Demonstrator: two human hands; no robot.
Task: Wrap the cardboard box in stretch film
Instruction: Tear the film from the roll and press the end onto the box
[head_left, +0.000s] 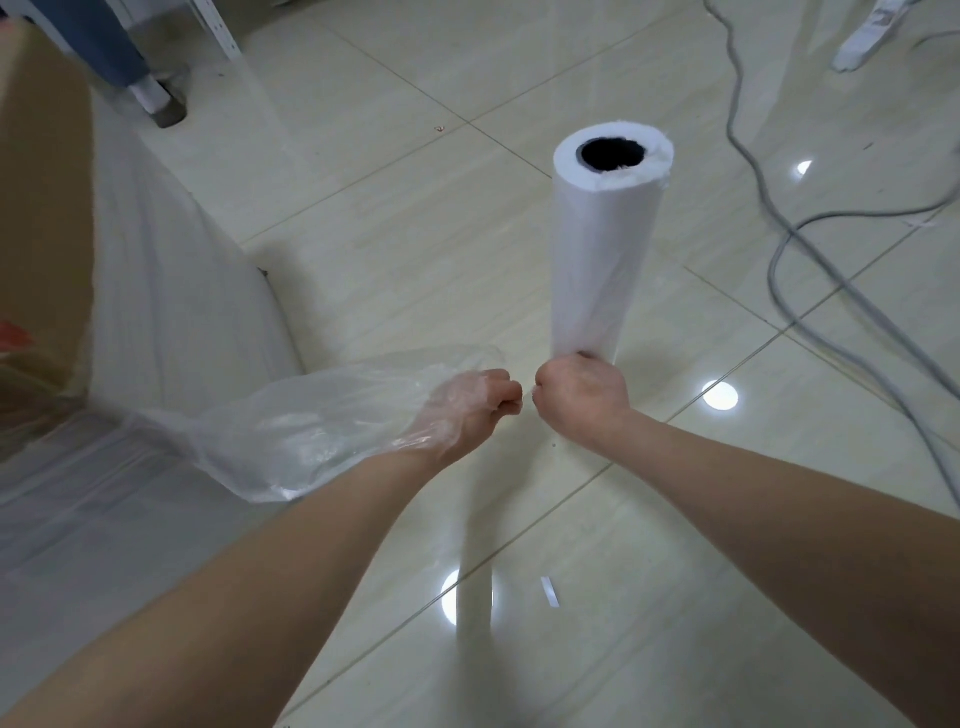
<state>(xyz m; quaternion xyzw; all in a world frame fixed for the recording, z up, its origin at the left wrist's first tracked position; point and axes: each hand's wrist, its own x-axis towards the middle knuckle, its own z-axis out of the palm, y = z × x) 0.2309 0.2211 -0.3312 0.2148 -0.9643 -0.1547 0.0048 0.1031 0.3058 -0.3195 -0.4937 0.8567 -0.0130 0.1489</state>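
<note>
gripping the white cylindrical roll (605, 244) upright in my right fist (582, 397), my left fist (475, 410) clenches crinkly clear film (311, 426) beside the glossy, film-wrapped brown box (47, 218).

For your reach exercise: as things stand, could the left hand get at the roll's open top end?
Probably yes. The left hand is shut on the film, which it would have to drop, but nothing stands between it and the roll in the right hand.
</note>
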